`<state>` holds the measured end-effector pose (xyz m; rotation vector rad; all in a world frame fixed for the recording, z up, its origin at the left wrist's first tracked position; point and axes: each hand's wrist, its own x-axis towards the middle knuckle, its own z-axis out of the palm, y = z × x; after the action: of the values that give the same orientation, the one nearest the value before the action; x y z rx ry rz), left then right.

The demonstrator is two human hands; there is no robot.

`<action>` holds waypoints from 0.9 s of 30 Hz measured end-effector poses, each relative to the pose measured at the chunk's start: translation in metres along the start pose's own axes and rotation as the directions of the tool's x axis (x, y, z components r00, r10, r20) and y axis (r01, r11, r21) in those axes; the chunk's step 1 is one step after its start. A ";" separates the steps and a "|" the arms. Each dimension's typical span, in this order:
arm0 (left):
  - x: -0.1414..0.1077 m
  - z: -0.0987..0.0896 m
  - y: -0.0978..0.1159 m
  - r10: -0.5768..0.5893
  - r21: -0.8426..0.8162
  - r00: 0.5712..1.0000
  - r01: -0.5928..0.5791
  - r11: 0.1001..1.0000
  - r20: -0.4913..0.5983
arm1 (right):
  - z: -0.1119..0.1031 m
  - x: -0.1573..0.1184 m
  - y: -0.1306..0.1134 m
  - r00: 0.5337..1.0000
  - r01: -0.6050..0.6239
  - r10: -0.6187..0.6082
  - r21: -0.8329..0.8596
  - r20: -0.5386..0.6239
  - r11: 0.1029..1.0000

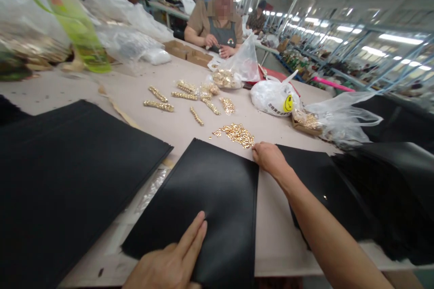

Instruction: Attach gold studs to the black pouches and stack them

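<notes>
A black leather-like panel (217, 176) lies flat in front of me. My left hand (169, 257) rests on its lower part, index and middle fingers stretched out together and the others curled under. Beyond the panel's far edge is a loose pile of small gold metal pieces (239, 134). At the near right side of that pile, by the panel's far right corner, my right hand (269, 157) has its fingers closed in a pinch. Whatever may be between those fingertips is hidden.
Stacked black panels (77, 162) lie left, with more black panels (318, 180) at right. Gold strips (158, 106), a smiley-printed plastic bag (276, 97) and a small box (307, 124) are farther back. A green bottle (81, 36) stands left. A co-worker (219, 27) sits opposite.
</notes>
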<state>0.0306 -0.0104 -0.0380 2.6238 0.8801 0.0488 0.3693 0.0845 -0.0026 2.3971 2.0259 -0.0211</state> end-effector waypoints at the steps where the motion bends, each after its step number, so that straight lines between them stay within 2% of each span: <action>1: 0.001 -0.003 0.003 -0.016 0.010 1.000 0.015 1.000 0.018 | 0.000 0.001 -0.004 1.000 -0.016 0.016 -0.020 0.012 1.000; 5: 0.008 -0.013 0.015 -0.032 0.052 0.992 0.026 0.998 0.121 | -0.002 0.008 -0.009 0.996 -0.085 0.086 -0.061 0.013 0.995; 9: 0.007 -0.019 0.016 -0.012 0.029 0.994 0.009 1.000 0.112 | -0.011 0.001 -0.011 0.994 -0.111 0.111 -0.025 -0.016 0.993; 10: 0.006 -0.019 0.016 -0.007 0.028 0.994 0.004 1.000 0.105 | -0.013 -0.008 -0.016 0.995 -0.101 0.101 0.042 -0.009 0.994; 12: 0.003 -0.019 0.015 0.009 0.033 0.995 -0.013 0.999 0.101 | -0.016 -0.032 -0.034 0.997 -0.063 0.046 0.319 0.061 0.946; 14: 0.001 -0.019 0.014 0.026 0.057 0.996 -0.031 0.998 0.087 | -0.016 -0.063 -0.061 0.982 -0.044 -0.084 0.638 0.169 0.769; 15: 0.000 -0.018 0.014 0.034 0.071 0.997 -0.039 0.997 0.076 | -0.015 -0.078 -0.074 0.966 -0.037 -0.157 0.714 0.205 0.699; 16: 0.000 -0.018 0.014 0.042 0.082 0.997 -0.047 0.996 0.065 | -0.014 -0.092 -0.088 0.952 -0.015 -0.217 0.738 0.218 0.674; 18: -0.001 -0.017 0.013 0.061 0.087 0.997 -0.065 0.994 0.042 | -0.013 -0.111 -0.109 0.933 0.066 -0.295 0.705 0.209 0.706; 21: -0.003 -0.015 0.012 0.085 0.081 0.996 -0.084 0.993 -0.002 | -0.014 -0.119 -0.123 0.924 0.167 -0.340 0.612 0.177 0.773; 27: -0.006 -0.012 0.013 0.087 0.090 0.995 -0.082 0.993 -0.050 | -0.018 -0.113 -0.126 0.917 0.159 -0.319 0.513 0.240 0.843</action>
<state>0.0311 -0.0193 -0.0218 2.7524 0.8057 0.1058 0.2261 -0.0053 0.0181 2.1330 2.3481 -0.9651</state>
